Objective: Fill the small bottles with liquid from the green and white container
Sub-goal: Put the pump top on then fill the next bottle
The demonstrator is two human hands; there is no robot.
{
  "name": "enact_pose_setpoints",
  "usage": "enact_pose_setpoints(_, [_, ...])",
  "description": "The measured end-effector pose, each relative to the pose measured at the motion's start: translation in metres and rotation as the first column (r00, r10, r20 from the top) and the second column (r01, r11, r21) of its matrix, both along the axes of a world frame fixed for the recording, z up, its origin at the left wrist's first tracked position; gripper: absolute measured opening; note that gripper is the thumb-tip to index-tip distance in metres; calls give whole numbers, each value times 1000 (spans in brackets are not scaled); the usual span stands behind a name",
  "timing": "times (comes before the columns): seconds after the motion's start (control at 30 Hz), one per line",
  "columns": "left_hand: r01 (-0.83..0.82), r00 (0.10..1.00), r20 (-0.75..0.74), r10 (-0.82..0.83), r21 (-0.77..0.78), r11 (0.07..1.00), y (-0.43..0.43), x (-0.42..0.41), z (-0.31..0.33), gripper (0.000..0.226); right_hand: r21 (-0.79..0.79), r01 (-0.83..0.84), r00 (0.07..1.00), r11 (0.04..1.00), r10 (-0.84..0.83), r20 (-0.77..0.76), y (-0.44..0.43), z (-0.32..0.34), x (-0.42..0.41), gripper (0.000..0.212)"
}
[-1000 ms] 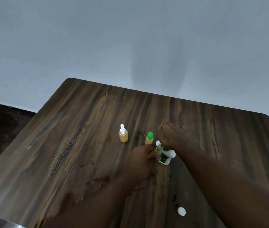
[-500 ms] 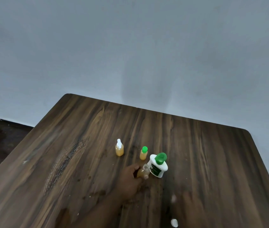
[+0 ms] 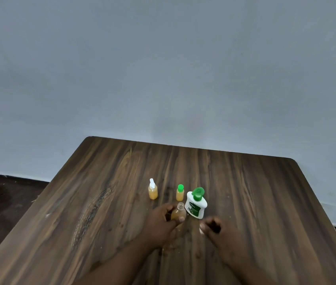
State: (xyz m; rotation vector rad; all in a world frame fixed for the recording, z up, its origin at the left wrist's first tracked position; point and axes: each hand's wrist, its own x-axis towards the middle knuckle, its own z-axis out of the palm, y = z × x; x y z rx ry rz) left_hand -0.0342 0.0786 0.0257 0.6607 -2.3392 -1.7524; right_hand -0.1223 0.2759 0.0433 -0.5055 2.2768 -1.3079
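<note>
My left hand (image 3: 161, 222) grips a small uncapped bottle (image 3: 178, 212) of amber liquid standing on the wooden table (image 3: 265, 202). Right beside it the green and white container (image 3: 196, 205) stands upright, its green flip lid raised. My right hand (image 3: 213, 226) hovers just right of the open bottle with fingers curled, pinching a small white cap (image 3: 201, 230). Behind stand a small amber bottle with a white spray top (image 3: 152, 191) and one with a green cap (image 3: 180, 193).
A pale wall rises behind the table's far edge. Dark floor (image 3: 2, 198) lies to the left of the table. Small wet spots mark the wood around my hands.
My right hand let go of the container, which now stands upright. It drew back to the near edge, then returned holding the white cap. The view tilted upward.
</note>
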Motion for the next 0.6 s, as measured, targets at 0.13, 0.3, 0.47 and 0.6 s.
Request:
enact_pose_setpoints(0.13, [67,994,-80,-71,-49,997,-16,2,21,23,-57,-149,977,987,138,-165,-51,74,-9,15])
enact_pose_setpoints(0.3, [80,991,-99,-89,-94,992,-39,11,39,21,229,-258,851,938,333,-406,-93,107,-3,19])
enact_pose_setpoints(0.47, [69,988,-128,-91,-169,983,-61,19,52,25,476,-336,596,812,575,-561,-123,126,5,21])
enact_pose_setpoints(0.6, [67,982,-159,-98,-189,980,-76,18,61,19,626,-241,509,742,645,-570,-146,142,6,18])
